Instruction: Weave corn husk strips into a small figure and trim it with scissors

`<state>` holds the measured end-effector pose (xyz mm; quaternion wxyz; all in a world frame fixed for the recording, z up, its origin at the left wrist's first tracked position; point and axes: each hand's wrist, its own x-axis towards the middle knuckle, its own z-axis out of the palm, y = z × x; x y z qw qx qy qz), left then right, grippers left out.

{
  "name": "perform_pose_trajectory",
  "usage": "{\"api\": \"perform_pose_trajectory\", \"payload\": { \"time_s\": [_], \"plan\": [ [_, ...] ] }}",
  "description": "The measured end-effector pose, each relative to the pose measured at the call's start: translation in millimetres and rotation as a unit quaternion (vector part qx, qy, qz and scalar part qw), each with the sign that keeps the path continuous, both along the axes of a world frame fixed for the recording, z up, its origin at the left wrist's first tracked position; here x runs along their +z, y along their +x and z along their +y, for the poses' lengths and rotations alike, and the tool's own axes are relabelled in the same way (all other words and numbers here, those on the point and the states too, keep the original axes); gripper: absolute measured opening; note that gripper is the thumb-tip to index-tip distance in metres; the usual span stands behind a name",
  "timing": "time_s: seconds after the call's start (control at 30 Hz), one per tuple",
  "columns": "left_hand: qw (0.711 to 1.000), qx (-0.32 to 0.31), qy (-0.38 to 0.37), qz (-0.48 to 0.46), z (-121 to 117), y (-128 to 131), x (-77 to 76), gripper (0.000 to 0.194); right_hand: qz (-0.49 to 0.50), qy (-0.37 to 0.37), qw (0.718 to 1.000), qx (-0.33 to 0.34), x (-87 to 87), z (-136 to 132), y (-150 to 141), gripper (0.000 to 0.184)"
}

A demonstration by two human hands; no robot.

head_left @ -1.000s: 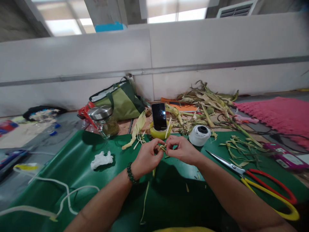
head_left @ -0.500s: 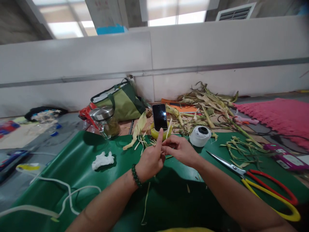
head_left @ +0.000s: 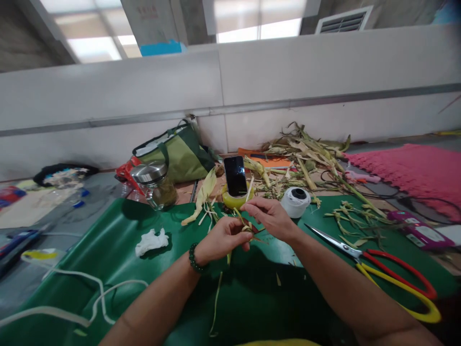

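Note:
Above the green mat [head_left: 173, 288], my left hand [head_left: 228, 235] is closed, pinching a small piece of knotted corn husk [head_left: 248, 228] between thumb and fingers. A green bead bracelet [head_left: 195, 258] circles that wrist. My right hand [head_left: 271, 217] is closed at the upper side of the same husk piece, its fingertips pinched on a thin strand. Part of the husk is hidden by the fingers. Just behind the hands, a phone [head_left: 235, 176] leans upright on a yellow ring-shaped holder [head_left: 232, 201]. To the right stands a white spool of thread [head_left: 295, 202].
Scissors [head_left: 349, 250] with red and yellow handles lie at right, near several knotted husk pieces [head_left: 351, 216]. A glass jar [head_left: 158, 187], a green bag [head_left: 183, 158] and dried husks [head_left: 306, 154] stand along the back. Crumpled white tissue [head_left: 151, 241] and a white cord [head_left: 97, 276] are at left.
My left index finger, raised before, has curled down, and the knotted husk now shows between my hands. My right hand has shifted slightly. The whole view has moved a little.

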<state>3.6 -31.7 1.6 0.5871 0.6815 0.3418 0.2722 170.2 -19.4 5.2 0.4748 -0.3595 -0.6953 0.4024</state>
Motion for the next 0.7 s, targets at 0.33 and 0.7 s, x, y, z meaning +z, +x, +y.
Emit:
{"api": "perform_pose_trajectory", "payload": {
  "time_s": [0.33,0.7],
  "plan": [
    [1.000,0.003,-0.012,-0.001,0.6,-2.5,6.2,0.045,-0.051,0.027,0.997,-0.058,-3.7,2.0,5.9,0.028],
    [0.995,0.088,-0.009,-0.040,2.8,-3.3,6.9,0.039,-0.164,0.020,0.985,0.048,1.1,-1.7,13.7,0.046]
  ]
}}
